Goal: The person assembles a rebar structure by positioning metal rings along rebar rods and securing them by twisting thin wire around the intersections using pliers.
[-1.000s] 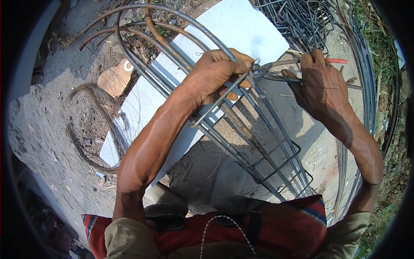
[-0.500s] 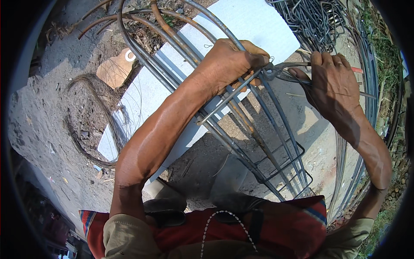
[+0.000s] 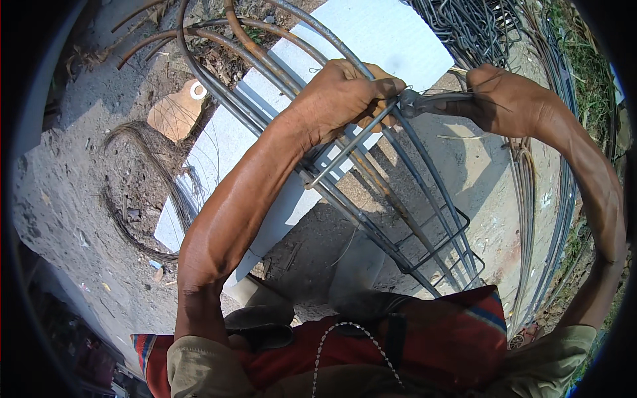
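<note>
Evidently some wire is still unused: at nine o'clock a loose coil of thin wire point(image 3: 164, 171) lies on the ground, near a tan scrap point(image 3: 176, 116). A white board point(image 3: 411, 50) slants from eight o'clock to one, beneath the steel bars point(image 3: 385, 188). These run from eleven o'clock to five, and their curved upper stretch shows no hoops. Near twelve o'clock the left hand point(image 3: 345, 96) is clamped around the bars, by the upper corner of a metal hoop point(image 3: 348, 152); its fingers partly hide the joint. Between one and two, the head of the pliers point(image 3: 431, 105) is at that corner, a wisp of wire beside it, so this tie looks half made. At four o'clock other hoops point(image 3: 438, 249) already stand around the bars; whether they are tied, I cannot tell. A pile of bent metal point(image 3: 474, 30) lies between one and two, well apart. At two o'clock the right hand point(image 3: 507, 99) is closed on the pliers' handles. Long rods point(image 3: 529, 192) lie toward three.
</note>
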`<state>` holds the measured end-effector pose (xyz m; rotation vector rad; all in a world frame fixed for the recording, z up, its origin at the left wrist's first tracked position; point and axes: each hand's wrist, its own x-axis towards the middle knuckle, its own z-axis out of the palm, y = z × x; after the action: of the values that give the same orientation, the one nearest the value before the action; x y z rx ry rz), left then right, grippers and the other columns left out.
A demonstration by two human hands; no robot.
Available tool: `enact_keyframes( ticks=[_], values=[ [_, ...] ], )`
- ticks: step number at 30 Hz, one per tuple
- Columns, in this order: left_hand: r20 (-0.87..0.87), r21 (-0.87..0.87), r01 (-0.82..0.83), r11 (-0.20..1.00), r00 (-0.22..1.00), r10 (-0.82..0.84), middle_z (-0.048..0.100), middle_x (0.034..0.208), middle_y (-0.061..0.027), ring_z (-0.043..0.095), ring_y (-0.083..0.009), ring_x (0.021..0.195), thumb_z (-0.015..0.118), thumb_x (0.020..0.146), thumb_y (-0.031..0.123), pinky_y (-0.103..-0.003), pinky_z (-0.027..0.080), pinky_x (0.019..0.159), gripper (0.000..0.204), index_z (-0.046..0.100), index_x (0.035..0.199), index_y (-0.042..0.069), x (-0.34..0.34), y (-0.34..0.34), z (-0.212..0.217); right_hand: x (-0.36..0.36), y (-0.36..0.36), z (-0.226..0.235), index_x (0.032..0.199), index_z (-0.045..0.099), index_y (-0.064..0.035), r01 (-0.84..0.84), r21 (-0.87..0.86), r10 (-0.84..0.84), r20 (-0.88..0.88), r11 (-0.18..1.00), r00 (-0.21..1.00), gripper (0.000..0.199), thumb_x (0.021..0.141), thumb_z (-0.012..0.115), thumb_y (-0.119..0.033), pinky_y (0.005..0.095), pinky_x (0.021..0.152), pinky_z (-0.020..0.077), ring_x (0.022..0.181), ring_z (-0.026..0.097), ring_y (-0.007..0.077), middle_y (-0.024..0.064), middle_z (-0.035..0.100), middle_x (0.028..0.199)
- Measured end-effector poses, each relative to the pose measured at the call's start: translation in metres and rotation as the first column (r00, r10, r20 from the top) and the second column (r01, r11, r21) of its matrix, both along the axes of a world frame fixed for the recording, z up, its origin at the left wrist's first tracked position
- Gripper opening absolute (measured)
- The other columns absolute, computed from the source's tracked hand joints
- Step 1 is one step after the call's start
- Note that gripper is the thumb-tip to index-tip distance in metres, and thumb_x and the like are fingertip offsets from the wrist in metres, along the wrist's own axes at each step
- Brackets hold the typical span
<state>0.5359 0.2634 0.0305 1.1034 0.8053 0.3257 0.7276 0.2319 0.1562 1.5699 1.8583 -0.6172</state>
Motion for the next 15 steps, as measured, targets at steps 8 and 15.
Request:
enact_keyframes(
  ticks=[8,15],
  values=[
    [-0.197,0.056,0.088,0.995,0.978,-0.076,0.057,0.051,-0.0074,0.052,-0.0122,0.040,0.066,0.080,0.039,-0.020,0.039,0.039,0.040,0.069,0.079,0.000,0.004,0.003,0.013,0.104,-0.087,-0.049,0.066,0.059,0.0024,0.259,-0.161,-0.226,0.197,0.952,0.954,0.052,0.086,0.055,-0.046,0.0383,0.056,0.0459,0.054,0.058,0.0269,0.0117,0.055,0.054],
    [-0.006,-0.153,0.125,0.980,0.992,-0.128,0.063,0.071,-0.0136,0.065,-0.0170,0.062,0.059,0.081,0.052,-0.021,0.049,0.049,0.064,0.060,0.101,-0.008,-0.008,0.015,0.016,0.123,-0.160,0.014,0.082,0.056,0.0001,0.796,-0.276,-0.786,-0.505,0.539,0.357,0.035,0.087,0.058,-0.034,0.0236,0.044,0.0370,0.046,0.048,0.0095,0.0011,0.048,0.053]
  ],
)
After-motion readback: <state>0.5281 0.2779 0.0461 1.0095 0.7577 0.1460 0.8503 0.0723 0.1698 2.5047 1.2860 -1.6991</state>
